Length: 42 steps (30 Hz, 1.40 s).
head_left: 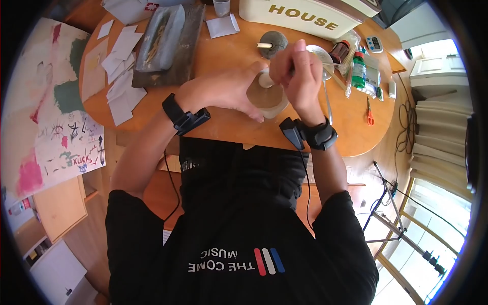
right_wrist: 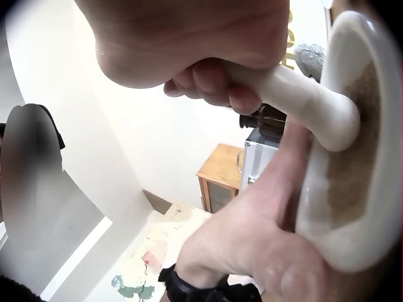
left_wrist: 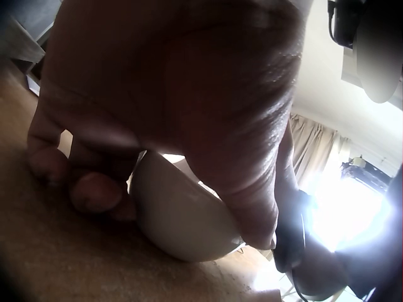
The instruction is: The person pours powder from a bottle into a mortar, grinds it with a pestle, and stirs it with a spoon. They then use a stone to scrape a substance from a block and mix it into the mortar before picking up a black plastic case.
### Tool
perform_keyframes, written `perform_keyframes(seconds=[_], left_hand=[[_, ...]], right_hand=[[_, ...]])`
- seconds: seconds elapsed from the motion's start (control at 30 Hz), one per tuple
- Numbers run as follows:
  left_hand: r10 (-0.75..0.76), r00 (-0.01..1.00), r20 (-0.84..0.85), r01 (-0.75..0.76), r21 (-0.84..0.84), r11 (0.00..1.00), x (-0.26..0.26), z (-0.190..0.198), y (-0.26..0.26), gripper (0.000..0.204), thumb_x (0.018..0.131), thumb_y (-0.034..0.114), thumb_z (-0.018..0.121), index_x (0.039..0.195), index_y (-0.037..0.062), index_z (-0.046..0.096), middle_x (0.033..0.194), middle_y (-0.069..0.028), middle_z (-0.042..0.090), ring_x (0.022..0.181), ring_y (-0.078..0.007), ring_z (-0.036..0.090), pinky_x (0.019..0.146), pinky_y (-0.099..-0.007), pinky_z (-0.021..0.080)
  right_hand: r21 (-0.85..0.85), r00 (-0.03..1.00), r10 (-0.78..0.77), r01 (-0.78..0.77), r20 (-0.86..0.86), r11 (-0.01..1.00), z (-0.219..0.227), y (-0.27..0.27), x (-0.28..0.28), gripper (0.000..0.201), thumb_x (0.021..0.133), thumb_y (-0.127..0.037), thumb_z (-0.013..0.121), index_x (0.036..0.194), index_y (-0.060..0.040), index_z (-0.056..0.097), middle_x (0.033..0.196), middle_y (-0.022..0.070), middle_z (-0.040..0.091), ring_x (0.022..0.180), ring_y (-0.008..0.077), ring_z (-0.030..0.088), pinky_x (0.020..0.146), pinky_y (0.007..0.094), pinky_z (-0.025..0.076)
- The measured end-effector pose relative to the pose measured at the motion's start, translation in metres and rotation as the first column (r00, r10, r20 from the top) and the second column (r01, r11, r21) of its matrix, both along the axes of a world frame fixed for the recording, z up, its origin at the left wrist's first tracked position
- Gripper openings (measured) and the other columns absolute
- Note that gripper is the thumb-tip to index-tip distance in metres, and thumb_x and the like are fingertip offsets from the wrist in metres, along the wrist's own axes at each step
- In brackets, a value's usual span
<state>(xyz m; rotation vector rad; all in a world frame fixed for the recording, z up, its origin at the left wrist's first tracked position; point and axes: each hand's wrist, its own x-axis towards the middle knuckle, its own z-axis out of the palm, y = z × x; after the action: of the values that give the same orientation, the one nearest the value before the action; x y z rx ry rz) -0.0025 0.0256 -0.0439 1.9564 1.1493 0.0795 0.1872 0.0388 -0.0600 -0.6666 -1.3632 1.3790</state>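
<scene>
A white mortar with brown powder on its inner floor stands near the table's front edge. My left hand holds it, thumb on the near side and fingers around the far side. In the left wrist view, the mortar's smooth outer wall shows between thumb and fingers. Over the bowl, my right hand grips a white pestle in curled fingers. The pestle's rounded head rests against the powder.
Beyond the mortar sits a grey stone-like ball with a pale stick. Left lie paper packets and a grey trough on a dark board. A green bottle, orange scissors and a HOUSE box are right and behind.
</scene>
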Motion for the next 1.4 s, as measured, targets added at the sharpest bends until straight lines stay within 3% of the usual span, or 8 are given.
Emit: perform_keyframes(seconds=[0.2, 0.4, 0.5, 0.6, 0.83, 1.1, 1.23, 1.4], left_hand=[[-0.020, 1.000, 0.003, 0.020, 0.018, 1.000, -0.001, -0.005, 0.001, 0.107, 0.069, 0.037, 0.095, 0.152, 0.0005, 0.037, 0.125, -0.0258, 0.069, 0.115, -0.0412, 0.068, 0.098, -0.0455, 0.054], [-0.033, 0.997, -0.069, 0.036, 0.049, 0.998, -0.001, -0.003, 0.001, 0.112, 0.069, 0.048, 0.093, 0.154, 0.0041, 0.035, 0.123, -0.0236, 0.071, 0.110, -0.0402, 0.070, 0.093, -0.0472, 0.055], [-0.075, 0.996, 0.045, 0.068, 0.151, 0.986, -0.005, -0.024, 0.005, 0.112, 0.068, 0.049, 0.093, 0.154, 0.0032, 0.036, 0.122, -0.0233, 0.071, 0.109, -0.0400, 0.071, 0.093, -0.0469, 0.055], [-0.011, 1.000, 0.014, 0.010, 0.068, 0.998, -0.002, -0.009, 0.000, 0.108, 0.068, 0.038, 0.095, 0.152, 0.0007, 0.038, 0.133, -0.0241, 0.065, 0.121, -0.0395, 0.065, 0.101, -0.0443, 0.052], [-0.050, 0.999, 0.015, 0.048, 0.124, 0.991, -0.003, -0.018, 0.003, 0.104, 0.070, 0.046, 0.092, 0.148, 0.0010, 0.040, 0.119, -0.0231, 0.071, 0.108, -0.0399, 0.071, 0.090, -0.0461, 0.056], [-0.041, 0.990, 0.138, 0.028, 0.098, 0.995, -0.005, -0.024, 0.003, 0.102, 0.069, 0.037, 0.095, 0.148, 0.0012, 0.041, 0.121, -0.0218, 0.071, 0.111, -0.0378, 0.070, 0.093, -0.0428, 0.055], [-0.018, 0.994, 0.110, 0.015, 0.021, 1.000, -0.003, -0.013, 0.000, 0.098, 0.072, 0.031, 0.094, 0.150, 0.0036, 0.042, 0.128, -0.0193, 0.069, 0.121, -0.0359, 0.066, 0.101, -0.0414, 0.052], [-0.046, 0.996, 0.080, 0.048, -0.027, 0.998, -0.002, -0.020, 0.004, 0.100, 0.073, 0.034, 0.094, 0.151, 0.0035, 0.039, 0.127, -0.0199, 0.069, 0.118, -0.0365, 0.067, 0.101, -0.0411, 0.052]], right_hand=[[-0.030, 0.987, 0.082, -0.079, 0.140, 0.996, 0.008, -0.008, 0.014, 0.065, 0.116, -0.043, 0.040, 0.062, -0.0085, 0.049, 0.055, -0.0015, 0.047, 0.052, 0.0078, 0.039, 0.049, 0.0271, 0.030], [-0.021, 0.997, -0.033, 0.034, 0.063, 0.999, -0.005, -0.007, -0.005, 0.065, 0.116, -0.043, 0.041, 0.061, -0.0082, 0.047, 0.055, -0.0017, 0.045, 0.052, 0.0081, 0.037, 0.049, 0.0276, 0.030], [-0.049, 0.999, 0.017, -0.016, 0.027, 0.999, -0.002, -0.003, -0.003, 0.064, 0.116, -0.041, 0.040, 0.062, -0.0079, 0.046, 0.055, -0.0007, 0.045, 0.051, 0.0079, 0.038, 0.048, 0.0275, 0.030], [-0.047, 0.998, 0.063, -0.063, -0.001, 0.997, 0.007, -0.006, 0.007, 0.063, 0.116, -0.041, 0.040, 0.063, -0.0081, 0.047, 0.055, -0.0008, 0.044, 0.051, 0.0079, 0.038, 0.048, 0.0273, 0.029], [-0.006, 0.998, -0.057, 0.057, 0.027, 0.998, -0.007, -0.010, -0.007, 0.064, 0.116, -0.042, 0.040, 0.064, -0.0070, 0.047, 0.057, -0.0001, 0.046, 0.052, 0.0083, 0.039, 0.049, 0.0274, 0.031], [-0.062, 0.998, 0.042, -0.045, -0.043, 0.997, -0.009, -0.037, -0.004, 0.062, 0.117, -0.039, 0.039, 0.064, -0.0072, 0.047, 0.057, -0.0005, 0.047, 0.054, 0.0078, 0.039, 0.052, 0.0276, 0.030], [0.017, 0.993, -0.016, 0.014, 0.121, 1.000, -0.004, -0.030, 0.021, 0.062, 0.117, -0.037, 0.038, 0.063, -0.0073, 0.048, 0.057, -0.0010, 0.047, 0.054, 0.0074, 0.040, 0.051, 0.0273, 0.031], [-0.099, 0.993, -0.072, 0.062, -0.098, 0.993, -0.010, -0.019, -0.006, 0.064, 0.117, -0.040, 0.038, 0.062, -0.0070, 0.047, 0.056, -0.0011, 0.044, 0.053, 0.0084, 0.038, 0.051, 0.0276, 0.030]])
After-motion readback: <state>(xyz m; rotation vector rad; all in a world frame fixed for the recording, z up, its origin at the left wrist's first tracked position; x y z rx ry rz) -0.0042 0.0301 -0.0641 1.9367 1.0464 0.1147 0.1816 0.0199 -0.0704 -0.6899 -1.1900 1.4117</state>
